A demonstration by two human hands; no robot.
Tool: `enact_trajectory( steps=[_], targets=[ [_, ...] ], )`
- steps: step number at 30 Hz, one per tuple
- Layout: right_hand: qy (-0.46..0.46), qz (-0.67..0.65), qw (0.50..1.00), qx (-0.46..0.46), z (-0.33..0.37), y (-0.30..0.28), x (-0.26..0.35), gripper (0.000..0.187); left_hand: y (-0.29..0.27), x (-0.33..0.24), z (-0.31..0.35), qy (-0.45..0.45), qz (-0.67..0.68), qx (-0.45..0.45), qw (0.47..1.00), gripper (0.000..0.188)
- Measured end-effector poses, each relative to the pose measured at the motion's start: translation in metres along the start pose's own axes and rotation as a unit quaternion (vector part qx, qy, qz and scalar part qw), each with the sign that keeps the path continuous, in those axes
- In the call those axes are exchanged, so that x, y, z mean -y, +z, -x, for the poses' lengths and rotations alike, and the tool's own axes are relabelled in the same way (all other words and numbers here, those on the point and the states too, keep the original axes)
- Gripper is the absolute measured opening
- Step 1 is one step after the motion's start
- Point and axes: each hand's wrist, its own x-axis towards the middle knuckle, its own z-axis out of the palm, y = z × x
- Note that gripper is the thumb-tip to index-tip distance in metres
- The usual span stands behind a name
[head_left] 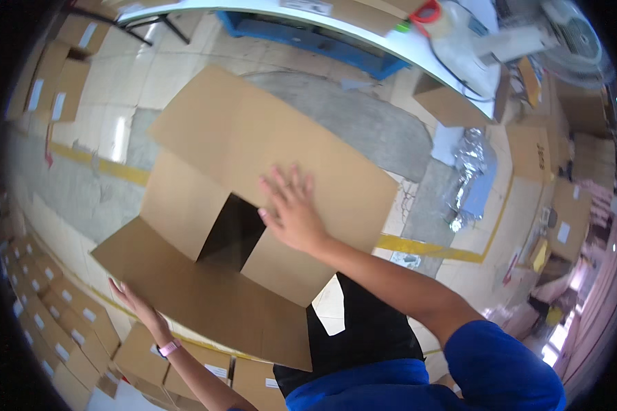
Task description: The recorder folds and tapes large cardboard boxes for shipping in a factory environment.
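Observation:
A large brown cardboard box [206,130] is held up in front of me with its flaps spread. Through the middle of it a dark gap [233,233] shows; what lies behind is hard to make out. My right hand [291,216] rests palm down on the inner face of the far panel, fingers spread. Against the outside of the near flap [219,294], at its left edge, my left hand [142,312] is stretched out, a pink band [168,347] on its wrist. Part of that hand is hidden behind the cardboard.
Closed boxes with white labels [62,322] are stacked at the lower left, more [65,89] at the upper left. A white table [363,31] with a grey fan [576,41] stands at the back. Clear plastic wrap [469,171] lies on the floor at right, near a yellow line [432,248].

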Motion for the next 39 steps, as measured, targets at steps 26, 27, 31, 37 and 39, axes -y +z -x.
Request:
enact_trajectory(
  steps=[26,27,31,37,39],
  targets=[
    [-0.044,0.407,0.855,-0.318,-0.206,-0.324,-0.237,0.034,0.379,-0.019,0.049,0.407,-0.328,0.113,0.845,0.065],
    [-0.040,0.431,0.870,-0.235,-0.220,-0.325,-0.245,0.032,0.377,-0.017,0.048,0.406,-0.332,0.112,0.844,0.065],
    [-0.041,0.485,0.846,-0.218,-0.265,-0.325,-0.302,0.031,0.390,-0.014,0.048,0.407,-0.327,0.099,0.847,0.066],
    [0.064,0.559,0.823,-0.079,-0.269,-0.360,-0.316,0.028,0.398,-0.006,0.053,0.401,-0.300,0.120,0.857,0.069],
    [0.050,0.504,0.860,-0.064,-0.245,-0.378,-0.290,0.023,0.396,-0.004,0.048,0.403,-0.296,0.119,0.858,0.069]
  ],
)
